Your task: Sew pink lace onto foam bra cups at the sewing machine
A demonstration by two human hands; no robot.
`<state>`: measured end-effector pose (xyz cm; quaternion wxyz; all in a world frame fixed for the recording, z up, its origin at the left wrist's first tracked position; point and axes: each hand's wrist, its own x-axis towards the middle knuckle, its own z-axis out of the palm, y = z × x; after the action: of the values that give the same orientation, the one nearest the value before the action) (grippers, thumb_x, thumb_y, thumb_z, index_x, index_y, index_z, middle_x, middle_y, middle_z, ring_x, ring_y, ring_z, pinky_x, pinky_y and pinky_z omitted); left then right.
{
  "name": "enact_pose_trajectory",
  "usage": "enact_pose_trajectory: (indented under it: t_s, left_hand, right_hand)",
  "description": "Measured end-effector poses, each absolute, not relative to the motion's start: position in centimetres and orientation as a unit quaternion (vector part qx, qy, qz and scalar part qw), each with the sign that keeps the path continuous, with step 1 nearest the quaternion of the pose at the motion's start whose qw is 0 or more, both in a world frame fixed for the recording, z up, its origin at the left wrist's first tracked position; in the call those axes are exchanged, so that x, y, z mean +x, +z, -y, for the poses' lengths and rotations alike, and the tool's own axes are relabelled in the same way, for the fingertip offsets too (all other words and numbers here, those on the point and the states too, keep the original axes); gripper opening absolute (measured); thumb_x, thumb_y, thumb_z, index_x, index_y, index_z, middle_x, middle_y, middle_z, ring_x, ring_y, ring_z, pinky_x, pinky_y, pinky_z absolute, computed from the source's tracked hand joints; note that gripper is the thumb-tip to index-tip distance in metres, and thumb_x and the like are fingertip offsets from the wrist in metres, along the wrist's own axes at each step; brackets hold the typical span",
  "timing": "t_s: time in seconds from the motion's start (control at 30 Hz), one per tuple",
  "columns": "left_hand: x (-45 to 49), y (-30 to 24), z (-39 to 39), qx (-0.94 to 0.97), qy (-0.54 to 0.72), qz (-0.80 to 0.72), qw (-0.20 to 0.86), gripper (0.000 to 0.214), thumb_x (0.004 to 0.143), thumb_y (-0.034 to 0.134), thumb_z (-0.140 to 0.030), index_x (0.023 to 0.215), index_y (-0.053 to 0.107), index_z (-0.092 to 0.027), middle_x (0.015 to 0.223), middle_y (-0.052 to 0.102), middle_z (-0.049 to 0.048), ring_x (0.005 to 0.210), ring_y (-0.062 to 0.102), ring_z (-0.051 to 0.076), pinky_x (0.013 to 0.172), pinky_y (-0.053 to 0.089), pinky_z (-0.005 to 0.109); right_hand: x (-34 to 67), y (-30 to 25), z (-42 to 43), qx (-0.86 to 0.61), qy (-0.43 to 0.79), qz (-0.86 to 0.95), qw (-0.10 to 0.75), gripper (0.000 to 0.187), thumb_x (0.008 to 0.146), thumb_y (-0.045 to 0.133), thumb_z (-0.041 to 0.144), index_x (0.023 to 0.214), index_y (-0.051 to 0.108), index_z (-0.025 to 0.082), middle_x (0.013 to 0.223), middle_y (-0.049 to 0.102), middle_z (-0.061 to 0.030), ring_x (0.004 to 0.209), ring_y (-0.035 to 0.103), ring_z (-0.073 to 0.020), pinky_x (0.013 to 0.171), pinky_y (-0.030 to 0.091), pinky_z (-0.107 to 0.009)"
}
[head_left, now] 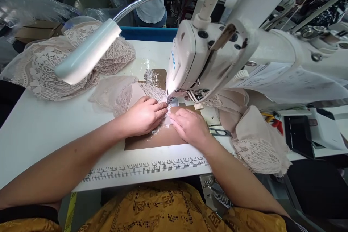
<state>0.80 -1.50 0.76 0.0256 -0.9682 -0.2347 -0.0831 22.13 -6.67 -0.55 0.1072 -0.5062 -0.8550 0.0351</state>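
Note:
A piece of pale pink lace fabric (127, 96) with a sheer layer lies under the needle of a white sewing machine (187, 58). Its small near end reaches down between my hands. My left hand (146, 115) presses on the fabric just left of the needle, fingers together and fingertips close to the presser foot. Just right of and below the needle, my right hand (190, 125) pinches the fabric's edge between thumb and fingers. Both hands rest over a brown taped sheet (154, 140) on the white table (108, 141). The fingertips partly hide the fabric there.
A lamp (89, 50) on a bendable neck hangs at left, before a heap of lace (40, 69). More lace fabric (255, 145) drapes at right, near thread snips (220, 132), red-handled pliers (277, 125) and a black phone-like device (298, 136). A printed ruler (154, 166) edges the table. Someone sits beyond.

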Motion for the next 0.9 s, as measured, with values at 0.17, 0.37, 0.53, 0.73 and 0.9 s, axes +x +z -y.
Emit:
enact_pose_trajectory:
  t_s: [0.17, 0.37, 0.53, 0.73, 0.9]
  left_hand:
    - [0.8, 0.6, 1.2, -0.963, -0.079, 0.254, 0.041, 0.036, 0.096, 0.043, -0.018, 0.126, 0.063, -0.013, 0.133, 0.061, 0.0094, 0.091, 0.054, 0.025, 0.081, 0.043, 0.039]
    - [0.6, 0.1, 0.5, -0.955, -0.085, 0.279, 0.047, 0.039, 0.093, 0.043, -0.015, 0.126, 0.063, -0.009, 0.133, 0.061, 0.0097, 0.098, 0.054, 0.028, 0.085, 0.045, 0.042]
    - [0.5, -0.4, 0.1, -0.944, -0.101, 0.311, 0.033, 0.041, 0.091, 0.044, -0.014, 0.129, 0.061, -0.011, 0.135, 0.059, 0.0102, 0.101, 0.054, 0.030, 0.087, 0.045, 0.045]
    - [0.0, -0.7, -0.1, -0.933, -0.138, 0.333, -0.010, 0.042, 0.094, 0.044, -0.025, 0.132, 0.058, -0.012, 0.136, 0.057, 0.0141, 0.109, 0.054, 0.031, 0.093, 0.044, 0.049]
    - [-0.2, -0.8, 0.0, -0.919, -0.152, 0.361, -0.032, 0.049, 0.093, 0.047, -0.039, 0.132, 0.057, -0.011, 0.135, 0.056, 0.0181, 0.116, 0.054, 0.034, 0.098, 0.043, 0.051]
  right_hand:
    - [21.8, -0.2, 6.6, -0.531, 0.035, 0.844, 0.060, 0.036, 0.096, 0.048, 0.030, 0.126, 0.066, 0.022, 0.092, 0.068, -0.0071, 0.083, 0.059, -0.0217, 0.074, 0.043, -0.032]
    - [21.1, 0.3, 6.3, -0.560, 0.023, 0.828, 0.014, 0.042, 0.099, 0.038, 0.033, 0.133, 0.060, 0.022, 0.101, 0.068, -0.0097, 0.085, 0.060, -0.0229, 0.073, 0.042, -0.033]
    - [20.9, 0.2, 6.3, -0.569, 0.036, 0.822, 0.019, 0.042, 0.099, 0.037, 0.033, 0.134, 0.059, 0.023, 0.105, 0.068, -0.0095, 0.089, 0.061, -0.0232, 0.076, 0.043, -0.034]
    - [21.1, 0.2, 6.2, -0.563, 0.046, 0.824, 0.042, 0.040, 0.098, 0.041, 0.033, 0.130, 0.062, 0.022, 0.105, 0.069, -0.0080, 0.089, 0.062, -0.0230, 0.077, 0.043, -0.033]
    - [21.2, 0.0, 6.0, -0.553, 0.053, 0.827, 0.081, 0.037, 0.096, 0.045, 0.032, 0.126, 0.064, 0.021, 0.101, 0.070, -0.0082, 0.093, 0.062, -0.0240, 0.083, 0.044, -0.034]
